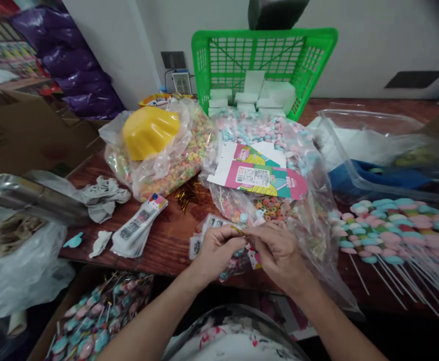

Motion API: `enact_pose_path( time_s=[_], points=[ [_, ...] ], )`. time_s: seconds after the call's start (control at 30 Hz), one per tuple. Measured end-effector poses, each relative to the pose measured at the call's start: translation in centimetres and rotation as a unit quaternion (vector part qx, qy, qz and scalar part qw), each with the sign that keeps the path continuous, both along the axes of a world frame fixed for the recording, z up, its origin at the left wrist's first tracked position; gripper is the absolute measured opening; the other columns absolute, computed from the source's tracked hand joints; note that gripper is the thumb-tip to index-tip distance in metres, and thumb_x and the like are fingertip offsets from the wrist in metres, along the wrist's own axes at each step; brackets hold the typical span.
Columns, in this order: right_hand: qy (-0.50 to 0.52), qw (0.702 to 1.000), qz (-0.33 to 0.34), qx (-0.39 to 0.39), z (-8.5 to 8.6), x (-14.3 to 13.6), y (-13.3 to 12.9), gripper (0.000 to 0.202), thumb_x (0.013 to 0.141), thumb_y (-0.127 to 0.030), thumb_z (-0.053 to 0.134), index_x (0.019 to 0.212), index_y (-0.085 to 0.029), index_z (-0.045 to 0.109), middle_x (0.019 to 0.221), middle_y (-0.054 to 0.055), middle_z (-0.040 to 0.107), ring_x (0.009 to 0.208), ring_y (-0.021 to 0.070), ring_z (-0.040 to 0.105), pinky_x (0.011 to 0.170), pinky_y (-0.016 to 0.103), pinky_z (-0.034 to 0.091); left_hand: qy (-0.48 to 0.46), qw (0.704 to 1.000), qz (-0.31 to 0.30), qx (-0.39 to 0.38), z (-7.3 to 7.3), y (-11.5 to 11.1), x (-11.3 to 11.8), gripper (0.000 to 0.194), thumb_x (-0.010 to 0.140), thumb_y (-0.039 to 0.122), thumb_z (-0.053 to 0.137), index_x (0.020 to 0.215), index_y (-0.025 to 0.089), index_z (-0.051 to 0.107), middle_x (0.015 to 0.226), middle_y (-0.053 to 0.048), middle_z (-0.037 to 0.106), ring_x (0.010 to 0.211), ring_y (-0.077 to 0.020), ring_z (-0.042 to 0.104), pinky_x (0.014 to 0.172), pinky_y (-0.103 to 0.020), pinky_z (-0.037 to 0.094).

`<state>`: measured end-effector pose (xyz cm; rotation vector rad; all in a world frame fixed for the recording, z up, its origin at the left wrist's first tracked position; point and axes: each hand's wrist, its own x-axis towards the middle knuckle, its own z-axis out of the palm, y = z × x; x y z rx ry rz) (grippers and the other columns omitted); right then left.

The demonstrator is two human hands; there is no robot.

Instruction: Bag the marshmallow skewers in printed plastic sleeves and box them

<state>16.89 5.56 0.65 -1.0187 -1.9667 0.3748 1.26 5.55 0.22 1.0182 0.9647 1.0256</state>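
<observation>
At the table's front edge, my left hand (217, 250) and my right hand (279, 253) meet, both closed, with fingertips pinched together at a thin gold twist tie (237, 230). Below my fingers hangs a clear wrapper with candy (229, 266) inside, partly covered by the hands; its neck is hidden. A stack of printed labels or bags (214, 223) lies just behind my left hand. Loose gold twist ties (186, 195) are scattered farther back. To the left sits another stack of printed clear bags (139, 228).
Bags of ring candies (193, 150) and pastel candies (242, 128) fill the back, with a yellow bowl (152, 131), printed carton (257, 175) and green basket (264, 34). Candy skewers (400, 228) lie right, beside a clear bin (377, 118). Wrapped skewers (95, 316) fill a box below left.
</observation>
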Motion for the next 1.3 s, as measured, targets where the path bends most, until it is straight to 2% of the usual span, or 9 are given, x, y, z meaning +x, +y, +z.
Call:
enact_pose_path(
  time_s=[0.3,0.4,0.5,0.6,0.77,0.83,0.93,1.07,1.3],
  points=[
    [-0.035,0.999,-0.017,0.003,-0.9,0.2,-0.4,0.038,0.084,-0.009,0.05,0.12,-0.022,0.053,0.074,-0.001,0.067,0.076,0.0177,0.06,0.084,0.04,0.038,-0.006,1.0,0.015,0.011,-1.3,-0.1,-0.1,0.021,0.074,0.034,0.071,0.071,0.014,0.07,0.069,-0.002,0.061,0.066,-0.0108,0.052,0.063,-0.023,0.042],
    [0.034,0.997,-0.075,-0.008,-1.3,0.0,-1.3,0.019,0.083,-0.016,0.057,0.101,-0.021,0.059,0.075,0.0,0.066,0.076,0.0178,0.06,0.081,0.037,0.041,0.006,0.999,0.021,0.028,-1.5,-0.2,0.0,0.021,0.075,0.034,0.069,0.069,0.014,0.067,0.067,-0.001,0.059,0.064,-0.0108,0.051,0.063,-0.023,0.04],
    [0.163,0.969,-0.075,-0.17,-2.1,-0.2,-2.1,0.008,0.083,-0.027,0.061,0.079,-0.02,0.061,0.071,0.0,0.062,0.066,0.0145,0.056,0.063,0.028,0.042,0.029,0.998,0.021,0.058,-1.3,-0.2,0.1,0.021,0.075,0.033,0.068,0.067,0.014,0.065,0.066,0.0,0.057,0.063,-0.0108,0.05,0.063,-0.023,0.039],
    [0.281,0.887,0.001,-0.366,-2.9,0.3,-2.1,0.019,0.081,-0.036,0.063,0.074,-0.018,0.061,0.066,-0.002,0.057,0.059,0.011,0.049,0.055,0.023,0.038,0.059,0.993,-0.007,0.101,-0.7,-0.1,0.2,0.021,0.077,0.031,0.066,0.065,0.014,0.065,0.065,-0.001,0.057,0.064,-0.0113,0.05,0.064,-0.023,0.04],
    [0.26,0.833,0.145,-0.467,-2.2,2.3,-0.7,0.018,0.076,-0.034,0.067,0.078,-0.017,0.062,0.071,0.0,0.059,0.066,0.0126,0.053,0.063,0.026,0.043,0.072,0.99,-0.099,0.063,0.6,0.0,-0.2,0.025,0.071,0.035,0.07,0.062,0.012,0.065,0.059,0.0,0.056,0.056,-0.0091,0.049,0.055,-0.021,0.038],
    [0.158,0.879,0.179,-0.412,-1.1,3.0,-0.3,0.013,0.081,-0.029,0.061,0.075,-0.017,0.06,0.069,0.0,0.058,0.066,0.013,0.052,0.063,0.027,0.042,0.057,0.987,-0.146,-0.037,0.8,-0.1,-0.4,0.028,0.066,0.038,0.073,0.062,0.012,0.064,0.054,0.002,0.054,0.045,-0.0063,0.044,0.044,-0.019,0.034],
    [-0.053,0.966,0.216,-0.136,0.9,3.4,-0.6,0.016,0.084,-0.015,0.045,0.078,-0.016,0.06,0.073,0.004,0.061,0.073,0.0169,0.054,0.068,0.033,0.043,0.011,0.962,-0.209,-0.174,0.8,-0.4,-0.7,0.026,0.059,0.034,0.077,0.061,0.012,0.063,0.048,0.002,0.056,0.036,-0.0057,0.044,0.034,-0.016,0.031],
    [-0.199,0.925,0.272,0.177,2.6,3.6,-2.0,0.024,0.083,-0.007,0.041,0.085,-0.015,0.063,0.08,0.009,0.066,0.083,0.0214,0.059,0.074,0.042,0.044,-0.05,0.895,-0.337,-0.286,0.7,-0.7,-0.9,0.019,0.052,0.023,0.079,0.06,0.011,0.066,0.049,-0.001,0.063,0.035,-0.0097,0.052,0.031,-0.017,0.037],
    [-0.204,0.895,0.332,0.216,2.7,4.0,-3.4,0.021,0.088,-0.015,0.049,0.081,-0.024,0.066,0.097,-0.001,0.07,0.101,0.0193,0.057,0.081,0.045,0.046,-0.024,0.839,-0.454,-0.3,2.1,-1.4,-0.6,0.02,0.05,0.029,0.086,0.057,0.016,0.071,0.049,-0.002,0.064,0.035,-0.0146,0.055,0.03,-0.022,0.042]
  ],
)
